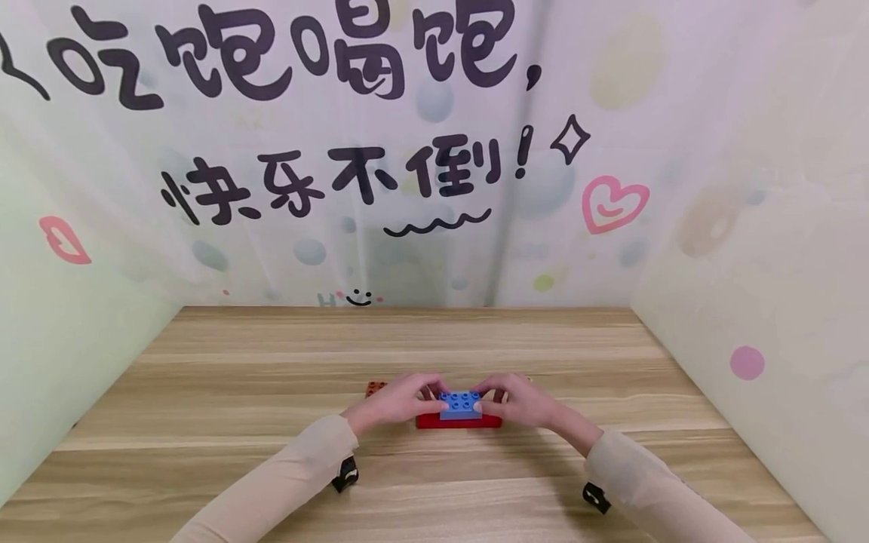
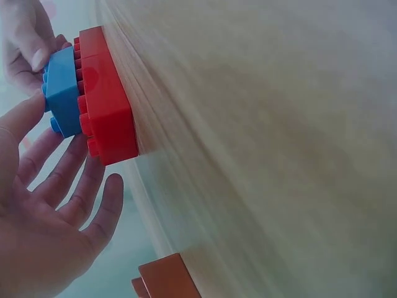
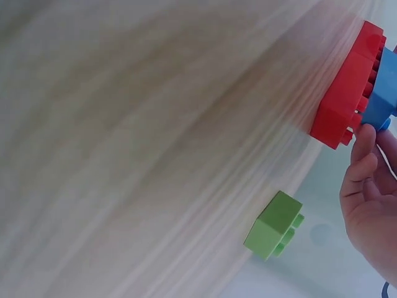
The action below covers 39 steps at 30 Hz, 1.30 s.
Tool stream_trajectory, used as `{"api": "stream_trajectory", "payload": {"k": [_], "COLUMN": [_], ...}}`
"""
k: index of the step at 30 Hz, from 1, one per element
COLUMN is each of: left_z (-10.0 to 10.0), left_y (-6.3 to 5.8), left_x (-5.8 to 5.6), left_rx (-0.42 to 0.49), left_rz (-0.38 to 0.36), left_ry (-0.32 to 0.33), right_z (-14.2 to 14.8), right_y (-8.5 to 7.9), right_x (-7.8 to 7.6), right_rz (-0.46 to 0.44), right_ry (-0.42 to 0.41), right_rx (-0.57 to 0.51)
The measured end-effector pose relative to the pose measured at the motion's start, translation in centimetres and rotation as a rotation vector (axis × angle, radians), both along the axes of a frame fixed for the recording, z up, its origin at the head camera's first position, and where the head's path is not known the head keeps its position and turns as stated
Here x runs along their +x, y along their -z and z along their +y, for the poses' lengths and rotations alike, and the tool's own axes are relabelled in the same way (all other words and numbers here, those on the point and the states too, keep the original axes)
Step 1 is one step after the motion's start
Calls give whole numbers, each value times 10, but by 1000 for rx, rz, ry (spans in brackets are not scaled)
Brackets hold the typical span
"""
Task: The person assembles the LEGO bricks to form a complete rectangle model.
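A blue toy building brick [image 1: 462, 414] with studs on top sits over the middle of a long red block [image 1: 459, 424] on the table. My left hand [image 1: 407, 400] pinches the left end of the blue brick, thumb at the near side and fingers behind. At the opposite end, my right hand [image 1: 521, 401] holds it the same way. From the left wrist, the blue brick [image 2: 64, 93] shows against the studs of the red block [image 2: 108, 99], whose ends stick out past it. Some fingertips are hidden behind the blue brick.
An orange-brown brick [image 1: 375, 388] lies behind my left hand. In the right wrist view a green brick [image 3: 274, 225] stands on the table to the right of the red block. The wooden table [image 1: 434, 483] meets a printed curtain [image 1: 434, 264] at its back edge.
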State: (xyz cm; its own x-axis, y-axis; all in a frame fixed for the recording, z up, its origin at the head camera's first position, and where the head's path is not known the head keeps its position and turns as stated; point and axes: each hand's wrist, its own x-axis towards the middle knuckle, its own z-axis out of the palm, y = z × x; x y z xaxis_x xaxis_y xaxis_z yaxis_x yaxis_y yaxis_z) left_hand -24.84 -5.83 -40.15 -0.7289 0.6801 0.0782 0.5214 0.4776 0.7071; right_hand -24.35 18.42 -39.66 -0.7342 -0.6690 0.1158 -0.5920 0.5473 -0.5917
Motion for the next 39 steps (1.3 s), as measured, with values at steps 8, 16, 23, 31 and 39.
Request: {"api": "stream_trajectory", "payload": {"k": [8, 16, 23, 31, 39], "left_z": [0, 0, 1, 2, 1], "left_y": [0, 0, -2, 0, -2], "left_x": [-1, 1, 2, 1, -1], "left_rx": [19, 4, 5, 3, 4], "left_rz": [-24, -48, -48, -58, -54], "left_ry": [17, 11, 1, 6, 1], "right_z": [-4, -4, -2, -3, -3], "right_y": [-4, 0, 3, 3, 3], "right_x": [1, 1, 1, 4, -1], "right_rz": [-27, -52, -6, 100, 39], "right_ry": [7, -13, -44, -53, -46], "right_rx": [22, 1, -37, -21, -43]}}
